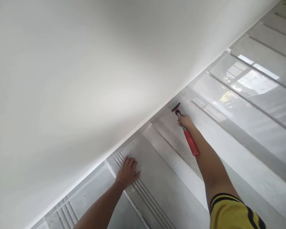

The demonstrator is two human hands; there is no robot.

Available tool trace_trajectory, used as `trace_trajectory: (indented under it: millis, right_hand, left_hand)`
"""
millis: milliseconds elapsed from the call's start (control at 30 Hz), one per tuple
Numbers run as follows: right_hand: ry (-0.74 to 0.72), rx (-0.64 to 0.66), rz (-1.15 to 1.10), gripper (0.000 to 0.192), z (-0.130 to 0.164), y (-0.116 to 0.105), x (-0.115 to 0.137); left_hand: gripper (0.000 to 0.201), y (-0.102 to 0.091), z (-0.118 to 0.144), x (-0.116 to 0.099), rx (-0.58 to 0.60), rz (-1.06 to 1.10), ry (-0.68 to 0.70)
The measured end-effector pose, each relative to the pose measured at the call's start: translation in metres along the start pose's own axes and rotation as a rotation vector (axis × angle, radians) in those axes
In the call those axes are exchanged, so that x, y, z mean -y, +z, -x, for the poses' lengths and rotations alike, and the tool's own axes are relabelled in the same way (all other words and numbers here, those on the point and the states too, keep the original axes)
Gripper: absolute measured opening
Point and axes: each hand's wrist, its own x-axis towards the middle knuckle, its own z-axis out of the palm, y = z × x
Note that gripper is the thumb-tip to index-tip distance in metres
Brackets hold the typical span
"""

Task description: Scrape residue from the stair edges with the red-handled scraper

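In the head view my right hand is wrapped round the metal shaft of a long-handled scraper with a red grip and a dark, wide head. The scraper's head lies on a grey stair tread, close to the corner where the tread meets the white wall; the grip runs back along my forearm. Lower down, my left hand rests on another stair tread with its fingers spread, over the grooved lines near the step's edge. Small pale crumbs lie near the wall beyond my left fingertips.
A smooth white wall fills the upper left and borders the stairs. Polished grey steps climb to the upper right, with window light reflected on their risers. Grooved strips mark a lower tread at the bottom left.
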Motion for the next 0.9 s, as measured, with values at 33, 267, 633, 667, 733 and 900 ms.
trace_trajectory:
  millis: [33,267,633,667,733,900]
  right_hand:
    - [0.01,-0.003,-0.024,0.014,0.0,-0.001,0.004]
    - [-0.014,0.019,-0.091,0.011,-0.002,-0.006,0.012]
    - [-0.04,-0.003,-0.046,0.009,-0.013,0.002,0.005]
    - [-0.034,-0.006,-0.042,0.008,-0.014,0.002,0.005]
    - [-0.025,-0.001,-0.04,0.007,-0.014,0.002,0.005]
    - [-0.008,-0.012,-0.007,0.01,-0.008,-0.004,0.002]
  left_hand:
    - [0.033,0.0,0.0,0.0,0.001,0.003,-0.003]
    - [0.034,0.0,0.0,0.001,0.025,-0.035,0.012]
    - [0.035,-0.002,0.0,-0.001,0.035,-0.029,-0.004]
    - [0.035,-0.003,0.0,-0.001,0.04,-0.028,-0.005]
    - [0.035,-0.004,0.0,-0.001,0.044,-0.022,-0.006]
    - [0.032,-0.005,-0.001,-0.001,0.04,-0.011,-0.003]
